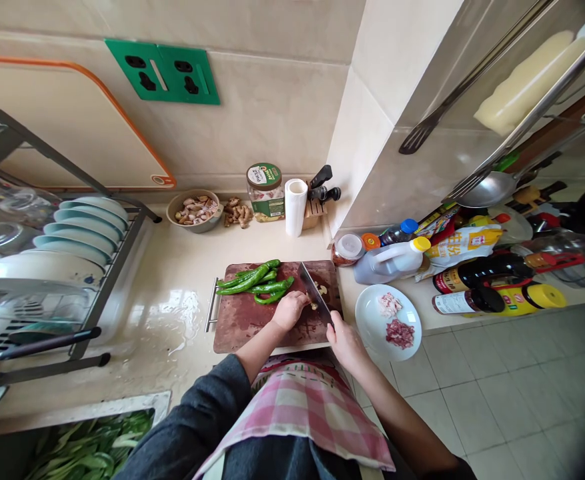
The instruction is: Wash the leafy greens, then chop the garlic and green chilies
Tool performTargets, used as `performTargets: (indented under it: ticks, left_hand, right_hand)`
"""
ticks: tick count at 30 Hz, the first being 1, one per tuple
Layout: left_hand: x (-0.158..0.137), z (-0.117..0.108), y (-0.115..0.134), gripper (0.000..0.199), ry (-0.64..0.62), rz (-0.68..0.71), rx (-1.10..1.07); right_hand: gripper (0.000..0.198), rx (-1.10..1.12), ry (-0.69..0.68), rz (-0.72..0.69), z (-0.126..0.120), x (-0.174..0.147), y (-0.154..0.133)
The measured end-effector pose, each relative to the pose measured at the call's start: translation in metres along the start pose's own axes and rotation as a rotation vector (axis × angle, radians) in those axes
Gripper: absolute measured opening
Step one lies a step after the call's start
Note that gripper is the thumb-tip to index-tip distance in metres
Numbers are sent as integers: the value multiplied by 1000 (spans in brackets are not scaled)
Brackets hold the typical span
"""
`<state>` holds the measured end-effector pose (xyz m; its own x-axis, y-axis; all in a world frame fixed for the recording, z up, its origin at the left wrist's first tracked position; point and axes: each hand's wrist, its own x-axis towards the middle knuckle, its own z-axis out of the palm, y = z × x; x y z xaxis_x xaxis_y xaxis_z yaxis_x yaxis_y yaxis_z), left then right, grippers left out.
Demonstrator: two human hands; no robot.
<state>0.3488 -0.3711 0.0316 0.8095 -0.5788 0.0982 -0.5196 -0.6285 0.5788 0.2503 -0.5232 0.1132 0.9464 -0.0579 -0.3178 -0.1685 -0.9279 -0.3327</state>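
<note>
My right hand [346,341] is wrapped round the handle of a kitchen knife [314,289], whose broad blade points up and left over the brown cutting board [242,323]. Close to the blade's left side, my left hand [291,311] has its fingertips pressed together on the board. Whatever they hold is too small and covered to make out. A few pale slices [323,289] lie to the right of the blade, possibly ginger or garlic. Several long green peppers [252,280] are heaped at the board's upper left, apart from both hands.
Right of the board, a white plate [367,327] bears two small heaps of chopped meat. Bottles and a jug [389,261] crowd the right counter. Behind stand a garlic bowl [197,227], ginger [237,213], a paper roll [296,208] and a knife block [316,208]. A dish rack [103,280] stands left.
</note>
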Motion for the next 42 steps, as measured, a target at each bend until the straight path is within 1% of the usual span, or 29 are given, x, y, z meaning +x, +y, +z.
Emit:
performTargets:
  ticks: [3, 5, 9, 13, 16, 18, 22, 24, 27, 30, 32, 34, 37, 39, 42]
  left_hand:
    - [0, -1, -2, 14, -12, 16, -6]
    - [-3, -4, -3, 15, -10, 16, -4]
    - [-5, -8, -2, 15, 7, 17, 11]
    - [-2, -7, -1, 15, -4, 14, 2]
    - [-1, -9, 0, 17, -20, 13, 10]
    - [-3, -10, 3, 16, -20, 1, -3]
    - [-6, -9, 12, 13, 18, -18, -66]
    - [-2, -6, 16, 11, 13, -13, -64]
    - [8, -3, 18, 17, 6, -32, -45]
    - [12, -5, 16, 16, 25, -34, -73]
    - [10, -8, 14, 14, 49, -55, -91]
    - [8, -8, 13, 16, 88, -99, -93]
    - [11, -5, 13, 29, 121, -132, -107]
    - [15, -1, 13, 28, 92, -117, -138]
    - [18, -2, 12, 21, 66, -114, -176]
  right_hand:
    - [17, -40, -28, 42, 5, 5, -4]
    - [17, -30, -25, 40, 6, 6, -4]
    - [18, 24, -13, 7, 0, 4, -2]
    - [19, 11, -18, 11, -3, 3, -8]
    - [19, -16, -37, 59, 4, 7, -12]
    - [19, 0, -21, 75, 11, 9, -10]
    - [20, 159, 57, 46, 21, 10, 1]
    - [21, 229, 88, 43, 18, 7, 5]
    - [22, 282, 114, 41, 5, 2, 11]
    - [23, 243, 137, 71, -10, 1, 19]
    - [23, 177, 128, 93, -15, 4, 26]
    - [22, 122, 107, 106, -14, 7, 31]
    - [22, 101, 100, 92, -7, 11, 31]
    - [22, 122, 104, 61, -4, 11, 28]
    - [24, 158, 115, 22, -3, 10, 25]
